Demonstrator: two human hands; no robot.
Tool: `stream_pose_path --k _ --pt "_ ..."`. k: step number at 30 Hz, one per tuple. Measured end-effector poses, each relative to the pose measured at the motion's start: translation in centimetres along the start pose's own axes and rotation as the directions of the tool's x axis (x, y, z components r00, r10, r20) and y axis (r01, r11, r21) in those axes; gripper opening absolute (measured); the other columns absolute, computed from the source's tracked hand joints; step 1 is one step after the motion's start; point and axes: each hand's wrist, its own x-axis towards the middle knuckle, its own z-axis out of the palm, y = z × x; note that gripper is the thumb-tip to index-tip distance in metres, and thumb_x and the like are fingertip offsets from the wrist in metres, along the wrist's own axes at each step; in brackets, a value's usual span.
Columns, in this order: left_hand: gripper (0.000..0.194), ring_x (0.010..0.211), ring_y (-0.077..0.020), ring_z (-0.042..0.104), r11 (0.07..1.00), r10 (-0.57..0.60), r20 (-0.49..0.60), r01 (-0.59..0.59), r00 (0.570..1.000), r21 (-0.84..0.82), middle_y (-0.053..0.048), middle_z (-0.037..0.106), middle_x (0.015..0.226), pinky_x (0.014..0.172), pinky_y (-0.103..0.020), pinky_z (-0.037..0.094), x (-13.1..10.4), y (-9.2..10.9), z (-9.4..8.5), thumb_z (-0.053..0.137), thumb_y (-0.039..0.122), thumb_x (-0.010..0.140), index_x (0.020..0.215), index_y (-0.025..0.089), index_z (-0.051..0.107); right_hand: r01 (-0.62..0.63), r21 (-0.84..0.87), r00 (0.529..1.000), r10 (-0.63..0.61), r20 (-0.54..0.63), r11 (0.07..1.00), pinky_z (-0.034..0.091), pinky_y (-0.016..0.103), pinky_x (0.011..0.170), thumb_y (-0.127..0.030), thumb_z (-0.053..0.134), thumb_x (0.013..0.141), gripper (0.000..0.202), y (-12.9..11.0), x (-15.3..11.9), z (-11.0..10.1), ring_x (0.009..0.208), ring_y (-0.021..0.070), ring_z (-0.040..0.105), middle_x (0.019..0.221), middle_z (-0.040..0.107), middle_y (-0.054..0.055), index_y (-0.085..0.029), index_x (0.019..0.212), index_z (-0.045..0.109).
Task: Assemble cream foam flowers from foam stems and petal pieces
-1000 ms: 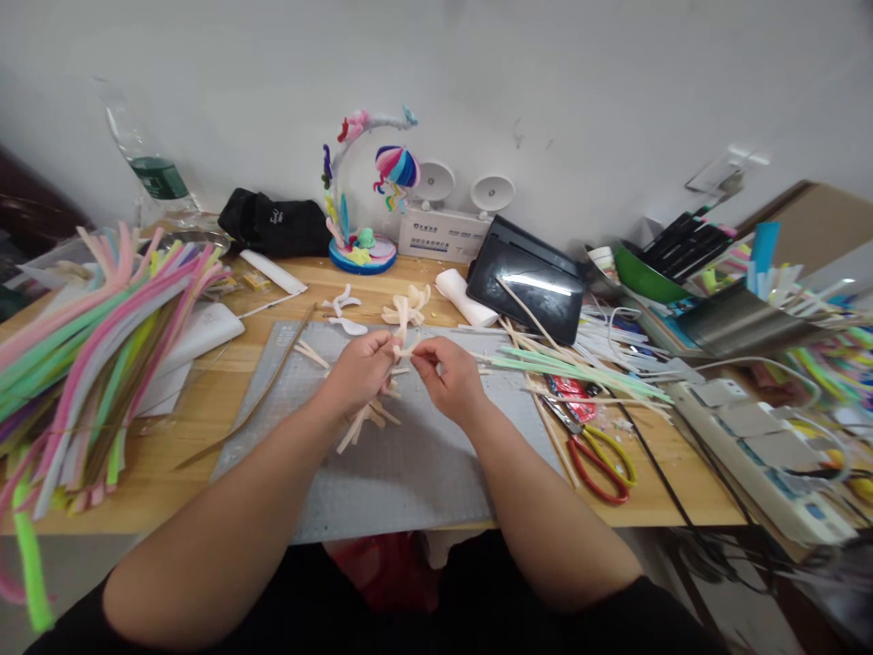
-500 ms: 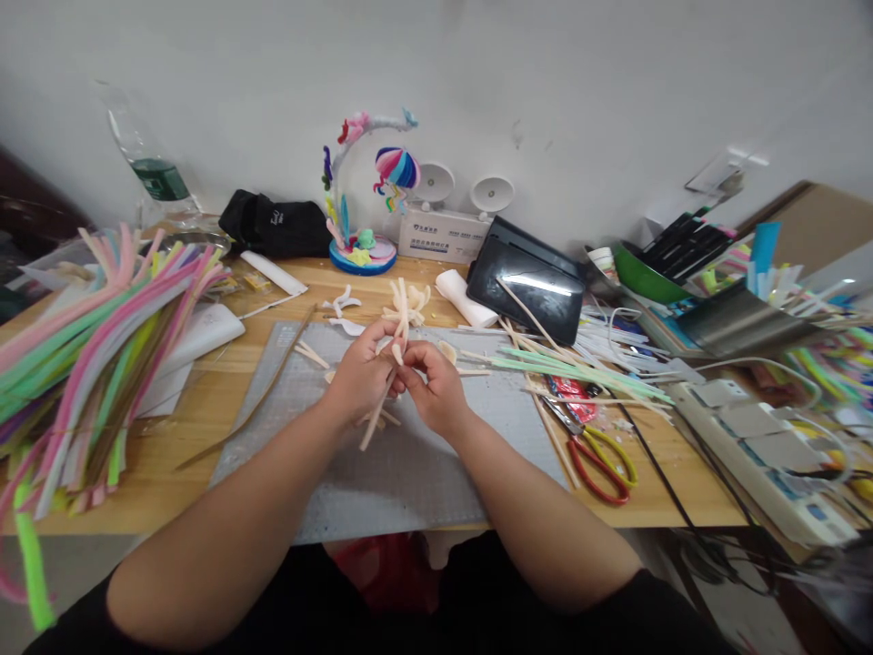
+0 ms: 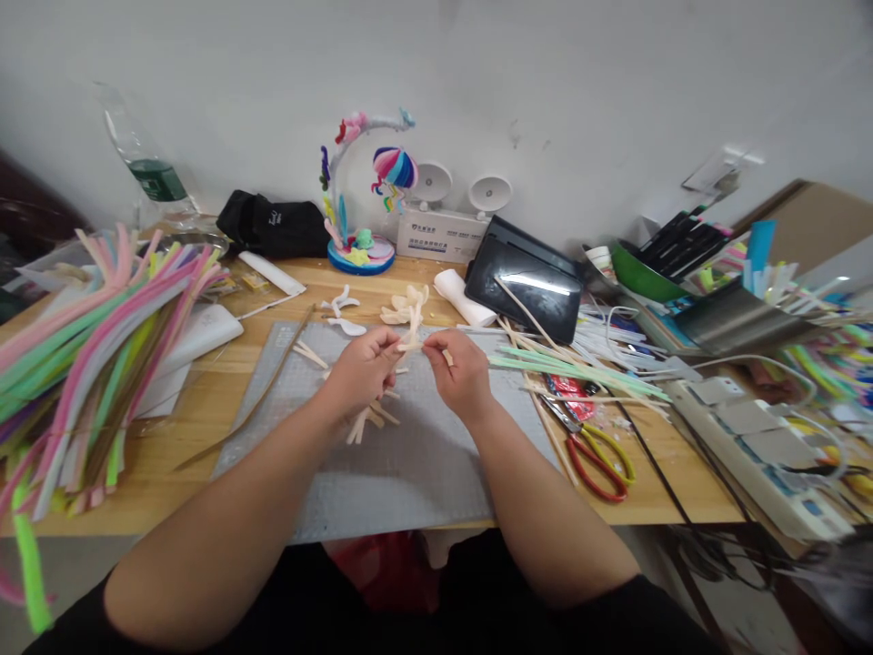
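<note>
Above the grey cutting mat (image 3: 423, 473), my left hand (image 3: 368, 368) is closed on cream fuzzy stems (image 3: 411, 338). My right hand (image 3: 456, 368) pinches the right end of the same piece between thumb and fingers. Cut cream pieces (image 3: 374, 417) fan out below my left hand; whether they are joined to the held piece is hidden. Behind my hands lies a bundle of cream loops (image 3: 404, 305). White bent pieces (image 3: 341, 300) rest at the mat's top edge.
Colourful fuzzy stems (image 3: 102, 364) are heaped at the left. Scissors (image 3: 597, 464) and pale green stems (image 3: 579, 368) lie right of the mat. A power strip (image 3: 764, 455) is farther right. Behind stand a jellyfish ornament (image 3: 360, 255) and a black case (image 3: 525, 282).
My right hand has moved right, away from my left, drawing out one end of the cream piece. The long stem that slanted down below my left hand has changed position.
</note>
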Motion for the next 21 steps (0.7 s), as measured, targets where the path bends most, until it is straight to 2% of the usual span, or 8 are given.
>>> stream_pose_path --k 3,10,17,19,21 --pt "0.019 0.027 -0.0035 0.027 1.000 -0.020 0.025 0.021 0.999 -0.009 0.009 0.040 0.037 0.029 -0.014 0.019 -0.1 0.2 0.0 0.048 0.037 0.076 0.069 0.019 0.045 -0.024 -0.045 0.999 0.023 -0.025 0.999 0.039 0.028 0.068 -0.023 0.043 0.082 0.010 0.6 0.3 -0.4 0.073 0.0152 0.051 0.073 0.057 0.003 -0.019 0.077 0.051" --pt "0.016 0.028 -0.0023 0.027 0.999 0.041 0.039 -0.040 0.998 -0.017 0.008 0.037 0.039 0.031 -0.015 0.019 -0.1 0.8 -0.6 0.054 0.029 0.072 0.062 0.017 0.048 -0.014 -0.036 0.999 0.016 0.036 0.999 0.038 0.032 0.071 -0.025 0.045 0.081 0.010 1.7 1.0 -1.4 0.076 0.0177 0.048 0.073 0.055 0.004 -0.020 0.073 0.049" --pt "0.016 0.031 -0.0024 0.027 0.999 0.011 0.169 -0.004 0.986 -0.044 0.008 0.034 0.038 0.032 -0.013 0.019 -0.5 1.3 -1.1 0.054 0.028 0.072 0.062 0.017 0.048 0.032 0.017 0.999 -0.032 0.037 0.999 0.040 0.033 0.073 -0.025 0.046 0.081 0.009 2.0 1.1 -1.7 0.078 0.0175 0.050 0.075 0.056 0.004 -0.020 0.074 0.050" --pt "0.017 0.030 -0.0025 0.027 0.999 -0.021 0.204 0.027 0.979 -0.028 0.008 0.033 0.038 0.031 -0.013 0.019 -0.4 1.3 -1.4 0.054 0.031 0.072 0.063 0.017 0.048 0.046 0.035 0.998 -0.048 0.044 0.998 0.040 0.035 0.076 -0.025 0.046 0.081 0.008 1.8 1.1 -1.9 0.083 0.0180 0.051 0.081 0.058 0.005 -0.020 0.078 0.053" --pt "0.018 0.030 -0.0030 0.028 0.999 -0.051 0.205 0.051 0.977 0.007 0.008 0.033 0.038 0.030 -0.013 0.018 -0.3 1.2 -1.7 0.055 0.033 0.071 0.064 0.017 0.050 0.079 0.042 0.995 -0.081 0.065 0.996 0.038 0.038 0.084 -0.027 0.049 0.079 0.011 1.4 1.1 -2.1 0.094 0.0194 0.050 0.096 0.058 0.007 -0.022 0.087 0.055"
